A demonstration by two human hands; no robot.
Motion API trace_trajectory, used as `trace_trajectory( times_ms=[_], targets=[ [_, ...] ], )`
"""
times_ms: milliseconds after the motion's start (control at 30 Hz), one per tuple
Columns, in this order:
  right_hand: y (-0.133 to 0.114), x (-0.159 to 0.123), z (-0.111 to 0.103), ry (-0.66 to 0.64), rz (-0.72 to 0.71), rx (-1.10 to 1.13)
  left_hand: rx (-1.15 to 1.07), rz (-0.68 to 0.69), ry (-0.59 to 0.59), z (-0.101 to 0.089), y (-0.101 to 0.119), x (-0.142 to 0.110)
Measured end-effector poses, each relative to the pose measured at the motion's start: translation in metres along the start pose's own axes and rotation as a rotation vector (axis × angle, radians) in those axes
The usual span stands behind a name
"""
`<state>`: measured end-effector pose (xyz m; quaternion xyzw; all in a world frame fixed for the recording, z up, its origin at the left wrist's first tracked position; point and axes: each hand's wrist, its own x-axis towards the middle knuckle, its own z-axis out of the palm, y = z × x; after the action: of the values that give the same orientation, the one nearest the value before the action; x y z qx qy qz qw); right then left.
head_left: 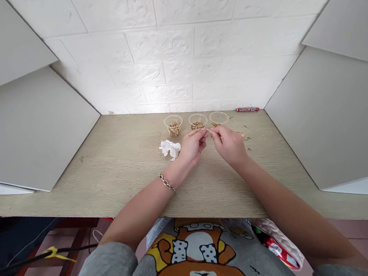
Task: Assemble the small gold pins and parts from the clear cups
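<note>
My left hand (193, 145) and my right hand (229, 143) meet fingertip to fingertip over the wooden table (123, 163), pinching a tiny piece between them that is too small to make out. A bracelet sits on my left wrist. Just behind the hands stand three small clear cups: the left cup (173, 126) holds gold-coloured pieces, the middle cup (197, 121) holds a thin layer of similar pieces, and the right cup (218, 118) looks almost empty.
A crumpled white tissue (169, 148) lies left of my left hand. A few small loose pieces (244, 136) lie right of my right hand. A red pen-like object (247, 109) rests by the white brick wall. Grey panels flank both sides.
</note>
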<state>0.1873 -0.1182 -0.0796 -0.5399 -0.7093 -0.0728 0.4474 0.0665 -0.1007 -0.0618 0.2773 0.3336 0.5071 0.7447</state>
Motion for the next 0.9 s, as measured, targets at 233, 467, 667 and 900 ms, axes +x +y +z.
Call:
trace_trajectory(
  times_ms=[233, 467, 667, 900],
  targets=[
    [-0.001, 0.002, -0.005, 0.004, 0.059, 0.087, 0.084, 0.073, -0.041, -0.002, 0.000, 0.003],
    [-0.008, 0.001, -0.002, -0.004, 0.275, 0.298, 0.157, 0.188, -0.030, -0.001, -0.002, 0.003],
    [-0.011, 0.000, 0.004, 0.024, 0.394, 0.448, 0.224, 0.263, -0.006, 0.000, -0.004, 0.002],
    [-0.010, 0.000, 0.002, 0.023, 0.371, 0.514, 0.137, 0.161, -0.044, 0.001, 0.000, 0.001]
  ],
)
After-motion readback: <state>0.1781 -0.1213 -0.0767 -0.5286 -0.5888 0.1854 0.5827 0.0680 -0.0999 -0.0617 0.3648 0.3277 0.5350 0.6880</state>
